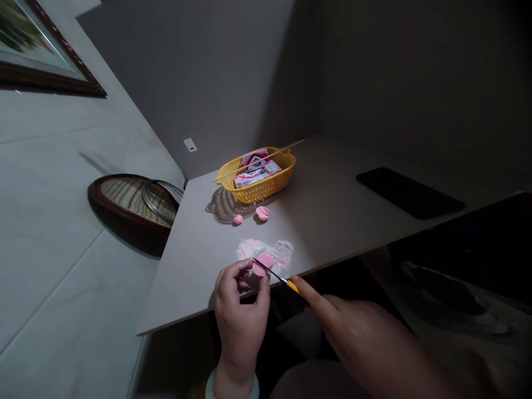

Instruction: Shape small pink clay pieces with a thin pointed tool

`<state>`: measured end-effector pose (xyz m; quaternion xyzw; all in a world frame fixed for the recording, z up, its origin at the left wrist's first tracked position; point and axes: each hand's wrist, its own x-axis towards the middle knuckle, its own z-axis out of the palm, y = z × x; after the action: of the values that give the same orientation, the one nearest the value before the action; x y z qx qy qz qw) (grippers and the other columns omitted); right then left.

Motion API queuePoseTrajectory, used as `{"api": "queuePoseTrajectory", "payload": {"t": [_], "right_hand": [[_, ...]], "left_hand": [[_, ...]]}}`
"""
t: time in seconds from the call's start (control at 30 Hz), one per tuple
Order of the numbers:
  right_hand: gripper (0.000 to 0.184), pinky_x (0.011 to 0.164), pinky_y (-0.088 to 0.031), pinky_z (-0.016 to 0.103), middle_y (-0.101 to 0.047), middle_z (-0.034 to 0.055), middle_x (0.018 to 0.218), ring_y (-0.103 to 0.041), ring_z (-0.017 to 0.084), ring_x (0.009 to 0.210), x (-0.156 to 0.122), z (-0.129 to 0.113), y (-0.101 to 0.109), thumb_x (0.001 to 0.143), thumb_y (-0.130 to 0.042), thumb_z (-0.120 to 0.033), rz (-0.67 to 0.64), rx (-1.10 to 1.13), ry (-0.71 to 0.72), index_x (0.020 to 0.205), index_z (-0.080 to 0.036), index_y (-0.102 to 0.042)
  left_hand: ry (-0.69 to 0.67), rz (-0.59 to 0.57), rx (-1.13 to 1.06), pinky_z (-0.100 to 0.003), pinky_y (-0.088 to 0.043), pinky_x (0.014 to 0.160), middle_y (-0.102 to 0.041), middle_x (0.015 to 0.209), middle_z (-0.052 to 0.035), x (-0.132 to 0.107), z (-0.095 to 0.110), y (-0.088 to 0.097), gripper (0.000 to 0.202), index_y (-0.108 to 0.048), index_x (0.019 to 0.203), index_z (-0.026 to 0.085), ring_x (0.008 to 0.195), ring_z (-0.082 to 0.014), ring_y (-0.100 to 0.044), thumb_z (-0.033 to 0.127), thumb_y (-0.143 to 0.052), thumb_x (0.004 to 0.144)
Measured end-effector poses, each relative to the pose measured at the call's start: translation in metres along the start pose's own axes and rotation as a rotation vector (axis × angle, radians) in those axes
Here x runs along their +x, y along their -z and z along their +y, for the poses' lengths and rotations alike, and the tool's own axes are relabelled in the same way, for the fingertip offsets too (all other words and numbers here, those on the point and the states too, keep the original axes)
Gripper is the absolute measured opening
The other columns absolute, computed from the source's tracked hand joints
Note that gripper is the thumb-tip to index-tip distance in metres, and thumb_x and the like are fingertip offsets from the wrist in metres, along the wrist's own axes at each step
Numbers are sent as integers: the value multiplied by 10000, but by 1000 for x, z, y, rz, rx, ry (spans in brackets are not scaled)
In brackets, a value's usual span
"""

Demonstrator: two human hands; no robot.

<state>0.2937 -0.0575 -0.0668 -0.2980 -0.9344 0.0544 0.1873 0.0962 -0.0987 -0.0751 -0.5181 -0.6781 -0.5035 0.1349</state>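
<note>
Our left hand pinched a pink disc near the table's front edge, beside pale shavings; our right hand gripped a yellow-handled knife, blade across the disc.

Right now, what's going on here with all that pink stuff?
A person's left hand is holding a round pink piece near the edge of the table. The right hand holds a yellow-handled knife, its thin blade across the piece; whether it cuts in doesn't show. Pale pink crumbs lie just beyond. Farther back are two pink lumps, then a yellow basket with pink-and-white packs inside and a thin stick across its top.
</note>
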Motion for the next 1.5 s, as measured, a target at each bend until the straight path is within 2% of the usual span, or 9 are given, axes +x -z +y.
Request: {"api": "queuePoseTrajectory", "payload": {"t": [0.23, 0.43, 0.53, 0.77, 0.9, 1.1, 1.2, 1.3, 1.5], "right_hand": [[762, 426, -416, 277, -667, -14, 679, -613, 178, 445, -2, 1, 0, 709, -359, 35, 78, 6, 41, 1444, -148, -440], [508, 511, -495, 207, -725, -24, 740, -686, 145, 572, -4, 0, 14, 967, -338, -108, 140, 293, 13, 1450, -236, -433], [431, 503, -506, 201, -749, -21, 769, -695, 141, 570, -4, 0, 16, 1013, -336, -162, 201, 302, -56, 1418, -230, -465], [456, 516, -517, 208, -767, -9, 840, -714, 139, 620, -6, -1, 16, 1008, -329, -150, 114, 320, -15, 1445, -213, -439], [459, 506, -511, 213, -766, 6, 828, -707, 144, 598, -7, -1, 18, 1003, -331, -151, 119, 293, 5, 1446, -203, -438], [454, 501, -507, 222, -750, -12, 780, -679, 143, 548, -7, 1, 17, 1010, -316, -151, 121, 224, 43, 1455, -205, -387], [450, 472, -486, 222, -729, -16, 722, -665, 148, 513, -7, 2, 13, 1004, -306, -142, 138, 165, 43, 1443, -184, -395], [467, 428, -438, 225, -715, -16, 698, -651, 151, 478, -8, 3, 8, 984, -311, -129, 156, 104, 36, 1437, -165, -421], [449, 407, -373, 201, -731, -12, 684, -648, 124, 450, -10, 3, 12, 956, -369, -118, 142, 75, -63, 1367, -183, -537]], "left_hand": [[-23, 71, -81, -278, -598, 742, -661, 997, -56, -4, -5, 2, 285, -614, 1081, 193, 861, -158, -667, 198, -725, 819], [-5, 49, -76, -287, -600, 735, -665, 996, -54, -3, -4, 4, 288, -619, 1081, 191, 828, -153, -669, 239, -735, 822], [11, 52, -56, -293, -603, 730, -673, 981, -54, -2, -2, 5, 293, -624, 1074, 189, 816, -156, -676, 242, -747, 813], [7, 86, -85, -305, -595, 759, -679, 969, -59, 6, 8, 12, 290, -620, 1047, 177, 831, -156, -669, 196, -752, 789], [-6, 129, -117, -304, -588, 764, -675, 966, -50, 12, 14, 14, 293, -615, 1039, 176, 855, -160, -676, 187, -759, 783], [2, 131, -127, -306, -582, 769, -674, 968, -46, 13, 15, 14, 309, -614, 1053, 184, 847, -159, -673, 177, -760, 781], [-28, 108, -73, -309, -580, 773, -669, 959, -42, 12, 14, 15, 276, -619, 1045, 186, 824, -151, -663, 186, -750, 802], [-111, 38, -3, -305, -573, 779, -673, 938, -36, 10, 12, 14, 217, -630, 1026, 194, 832, -154, -659, 181, -727, 832], [-219, -99, 49, -321, -556, 769, -694, 876, -34, 5, 8, 12, 70, -648, 921, 210, 845, -180, -657, 176, -686, 873]]}}
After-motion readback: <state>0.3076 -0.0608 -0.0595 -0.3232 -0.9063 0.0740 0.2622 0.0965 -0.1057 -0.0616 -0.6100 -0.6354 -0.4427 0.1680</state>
